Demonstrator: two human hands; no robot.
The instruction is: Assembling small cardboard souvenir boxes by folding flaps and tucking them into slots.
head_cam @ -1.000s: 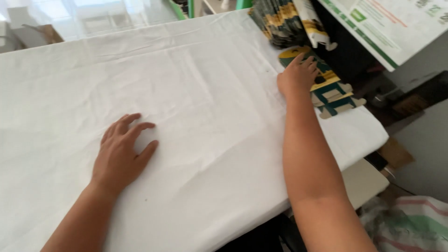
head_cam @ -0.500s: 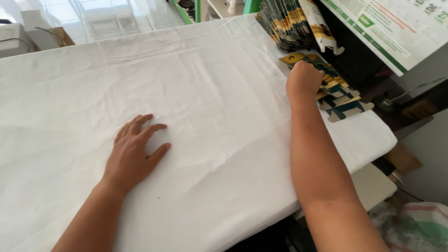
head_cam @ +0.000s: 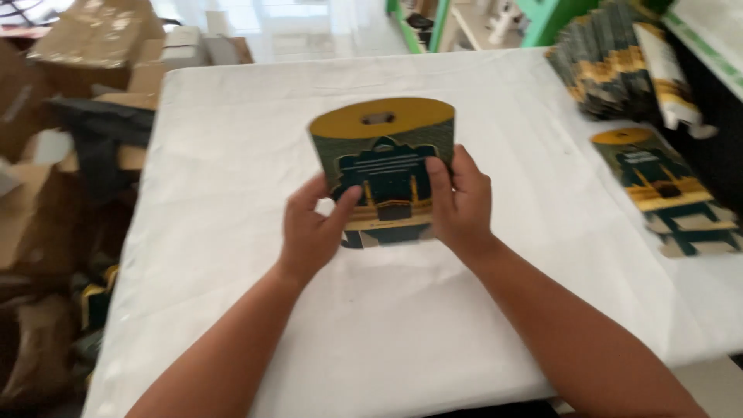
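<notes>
**Flat carton held over white-covered table**

Left hand [head_cam: 309,232] and right hand [head_cam: 461,203] clamp a dark green and yellow flat cardboard carton [head_cam: 383,159] above the white cloth-covered table [head_cam: 232,155]; matching cartons [head_cam: 665,190] lie right, brown boxes [head_cam: 85,46] left

A flat cardboard cutout [head_cam: 385,166], dark green with a rounded yellow top and a small slot cut near that top, has a yellow band low on its face. It is held up off the white-covered table [head_cam: 232,155], roughly over the table's middle, tilted slightly, its printed face toward the camera and its lower corners pinched.
</notes>
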